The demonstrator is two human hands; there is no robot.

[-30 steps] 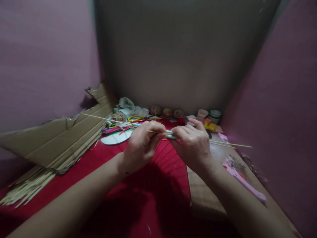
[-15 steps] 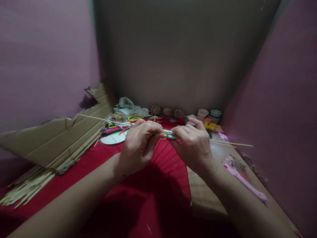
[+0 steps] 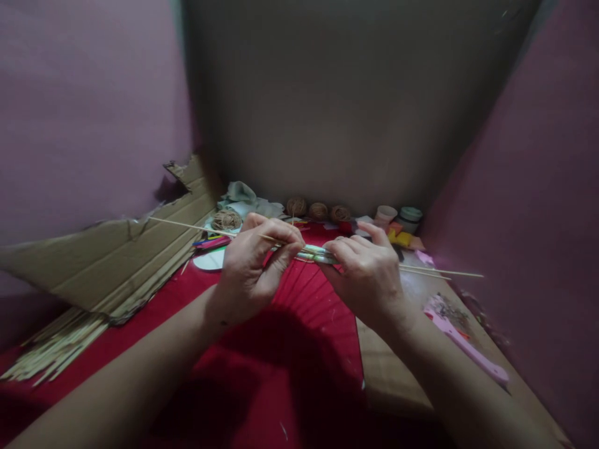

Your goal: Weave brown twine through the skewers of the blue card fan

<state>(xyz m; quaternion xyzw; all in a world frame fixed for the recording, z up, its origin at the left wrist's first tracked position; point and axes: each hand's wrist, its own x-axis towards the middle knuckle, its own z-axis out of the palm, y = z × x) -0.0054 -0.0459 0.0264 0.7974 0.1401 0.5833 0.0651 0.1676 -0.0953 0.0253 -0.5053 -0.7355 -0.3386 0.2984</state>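
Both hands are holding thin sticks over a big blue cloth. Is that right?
Not quite: the cloth is red, not blue, as the head view shows. The left hand and right hand do hold thin sticks over it.

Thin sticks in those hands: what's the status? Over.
Left hand pinching thin sticks. Right hand gripping them too, small gap between hands. Sticks jut out both sides; hands hide some lengths.
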